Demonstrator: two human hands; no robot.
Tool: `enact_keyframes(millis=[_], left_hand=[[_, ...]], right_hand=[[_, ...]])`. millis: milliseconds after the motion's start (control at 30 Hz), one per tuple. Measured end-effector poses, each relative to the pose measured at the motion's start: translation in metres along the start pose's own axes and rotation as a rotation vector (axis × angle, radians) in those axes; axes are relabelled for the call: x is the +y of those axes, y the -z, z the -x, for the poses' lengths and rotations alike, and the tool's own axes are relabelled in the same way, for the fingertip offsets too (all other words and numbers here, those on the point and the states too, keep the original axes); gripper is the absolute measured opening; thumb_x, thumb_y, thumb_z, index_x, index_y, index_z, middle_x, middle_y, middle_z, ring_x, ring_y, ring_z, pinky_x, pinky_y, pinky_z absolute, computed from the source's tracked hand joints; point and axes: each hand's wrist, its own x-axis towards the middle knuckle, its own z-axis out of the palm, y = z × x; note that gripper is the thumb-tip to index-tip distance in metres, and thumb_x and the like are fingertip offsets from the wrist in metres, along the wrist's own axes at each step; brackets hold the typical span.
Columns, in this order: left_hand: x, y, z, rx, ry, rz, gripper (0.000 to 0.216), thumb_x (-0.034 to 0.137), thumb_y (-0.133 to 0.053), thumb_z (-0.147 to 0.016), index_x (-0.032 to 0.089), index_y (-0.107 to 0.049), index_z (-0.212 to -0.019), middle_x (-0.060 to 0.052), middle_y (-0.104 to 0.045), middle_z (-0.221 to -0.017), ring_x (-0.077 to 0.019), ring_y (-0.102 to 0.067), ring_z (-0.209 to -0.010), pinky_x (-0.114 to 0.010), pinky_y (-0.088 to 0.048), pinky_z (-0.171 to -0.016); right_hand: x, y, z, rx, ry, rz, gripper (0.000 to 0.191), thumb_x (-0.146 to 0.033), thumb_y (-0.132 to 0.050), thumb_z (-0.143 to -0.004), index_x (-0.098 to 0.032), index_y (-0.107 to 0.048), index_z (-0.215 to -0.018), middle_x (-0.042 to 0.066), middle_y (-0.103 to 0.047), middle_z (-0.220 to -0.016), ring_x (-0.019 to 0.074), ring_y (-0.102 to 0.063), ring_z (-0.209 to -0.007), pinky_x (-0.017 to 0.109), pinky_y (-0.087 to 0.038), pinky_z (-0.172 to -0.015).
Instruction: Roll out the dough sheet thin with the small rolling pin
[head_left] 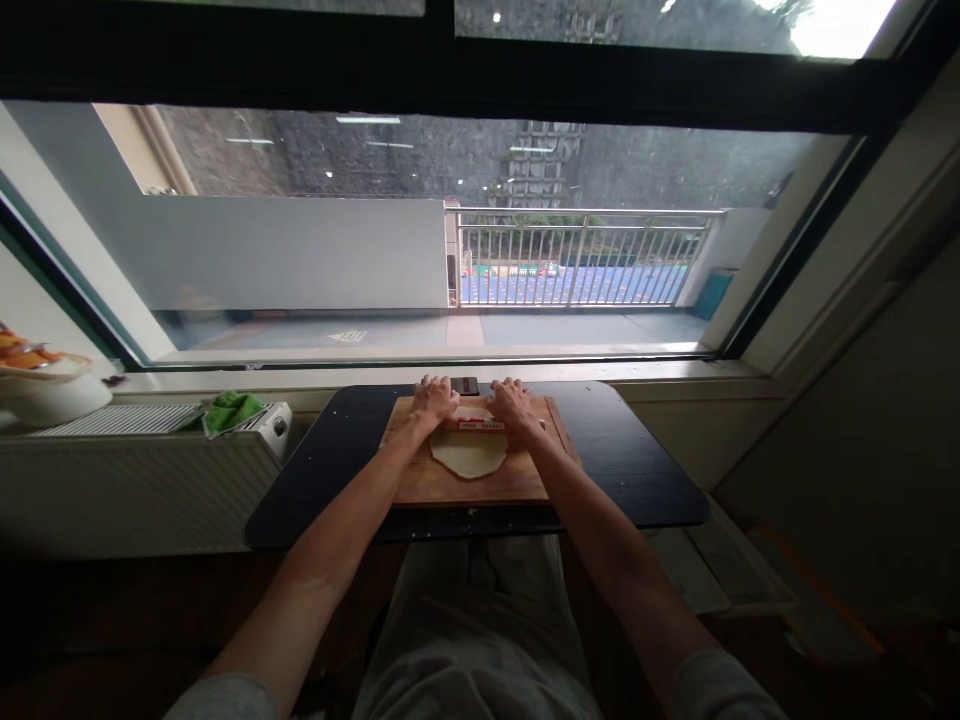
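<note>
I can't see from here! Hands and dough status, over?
Left hand, right hand flat on pale rolling pin with red band. Flat round pale dough under it, on brown wooden board. Nothing in the way.

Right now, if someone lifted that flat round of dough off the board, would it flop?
Probably: the dough looks rolled thin, so it would likely droop and stretch from one edge. It seems light for its spread. Pushed, it may wrinkle or cling to the wooden board rather than slide.
</note>
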Motion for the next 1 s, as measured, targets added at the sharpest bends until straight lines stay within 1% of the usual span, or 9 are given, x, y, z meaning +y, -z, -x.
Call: enact_keyframes(millis=[67, 167, 267, 367, 467, 567, 700, 867, 1000], left_hand=[[0.0, 0.001, 0.005, -0.013, -0.012, -0.002, 0.041, 0.033, -0.049, -0.108, 0.013, -0.076, -0.132, -0.022, -0.079, -0.137, -0.0336, -0.071, -0.131, -0.044, -0.056, -0.115], [-0.001, 0.003, 0.015, -0.111, -0.018, 0.03, 0.045, 0.033, -0.044, -0.111, 0.012, -0.078, -0.132, -0.022, -0.081, -0.132, -0.0303, -0.077, -0.122, -0.037, -0.059, -0.107], [-0.001, 0.007, 0.026, -0.171, -0.005, 0.052, 0.049, 0.039, -0.043, -0.113, 0.014, -0.083, -0.125, -0.021, -0.084, -0.126, -0.03, -0.081, -0.115, -0.035, -0.06, -0.1], [0.0, 0.011, 0.038, -0.152, 0.018, 0.058, 0.052, 0.044, -0.041, -0.115, 0.019, -0.086, -0.125, -0.017, -0.085, -0.129, -0.0291, -0.081, -0.118, -0.034, -0.06, -0.1], [0.001, 0.012, 0.052, -0.124, 0.037, 0.045, 0.056, 0.048, -0.038, -0.116, 0.021, -0.087, -0.126, -0.016, -0.085, -0.128, -0.0308, -0.082, -0.118, -0.036, -0.06, -0.1], [0.003, 0.009, 0.068, -0.083, 0.048, 0.017, 0.061, 0.047, -0.035, -0.116, 0.018, -0.088, -0.124, -0.019, -0.085, -0.124, -0.0341, -0.082, -0.116, -0.041, -0.061, -0.1], [0.006, 0.006, 0.091, 0.009, 0.044, -0.015, 0.06, 0.043, -0.034, -0.115, 0.016, -0.088, -0.124, -0.021, -0.084, -0.124, -0.0352, -0.08, -0.119, -0.042, -0.061, -0.1], [0.009, 0.006, 0.114, 0.042, -0.008, -0.016, 0.053, 0.039, -0.036, -0.115, 0.02, -0.085, -0.121, -0.017, -0.083, -0.129, -0.0335, -0.075, -0.123, -0.042, -0.057, -0.105], [0.013, 0.009, 0.129, 0.059, -0.035, -0.028, 0.049, 0.036, -0.036, -0.115, 0.022, -0.083, -0.119, -0.016, -0.079, -0.138, -0.0353, -0.069, -0.128, -0.048, -0.054, -0.11]], right_hand=[[-0.001, -0.002, 0.002, -0.018, 0.001, -0.007, 0.043, -0.027, -0.049, -0.11, -0.02, -0.065, -0.15, 0.021, -0.065, -0.154, 0.034, -0.059, -0.141, 0.051, -0.047, -0.118], [-0.002, -0.004, 0.01, -0.037, 0.008, -0.008, 0.049, -0.028, -0.047, -0.111, -0.018, -0.061, -0.157, 0.022, -0.062, -0.161, 0.0346, -0.056, -0.147, 0.052, -0.044, -0.123], [-0.002, -0.004, 0.022, -0.046, 0.017, -0.016, 0.062, -0.032, -0.046, -0.112, -0.016, -0.046, -0.173, 0.023, -0.056, -0.17, 0.038, -0.051, -0.155, 0.055, -0.04, -0.127], [-0.003, -0.001, 0.037, -0.024, 0.059, -0.022, 0.069, -0.036, -0.044, -0.114, -0.018, -0.035, -0.18, 0.023, -0.054, -0.173, 0.0393, -0.05, -0.157, 0.058, -0.037, -0.13], [-0.005, 0.001, 0.049, -0.014, 0.085, -0.016, 0.07, -0.04, -0.044, -0.115, -0.021, -0.035, -0.181, 0.022, -0.057, -0.17, 0.0385, -0.052, -0.157, 0.06, -0.034, -0.133], [-0.007, -0.001, 0.058, -0.02, 0.075, 0.002, 0.07, -0.041, -0.043, -0.115, -0.021, -0.035, -0.182, 0.02, -0.056, -0.173, 0.0383, -0.047, -0.163, 0.063, -0.028, -0.136], [-0.01, -0.011, 0.071, 0.019, 0.058, 0.051, 0.065, -0.039, -0.042, -0.116, -0.023, -0.044, -0.179, 0.017, -0.05, -0.179, 0.0369, -0.038, -0.17, 0.063, -0.023, -0.139], [-0.01, -0.021, 0.093, 0.1, 0.09, 0.088, 0.064, -0.043, -0.038, -0.118, -0.017, -0.049, -0.175, 0.019, -0.051, -0.178, 0.0365, -0.037, -0.171, 0.059, -0.026, -0.139], [-0.009, -0.025, 0.108, 0.139, 0.118, 0.076, 0.063, -0.046, -0.035, -0.12, -0.016, -0.051, -0.173, 0.018, -0.057, -0.174, 0.0352, -0.044, -0.167, 0.054, -0.032, -0.137]])
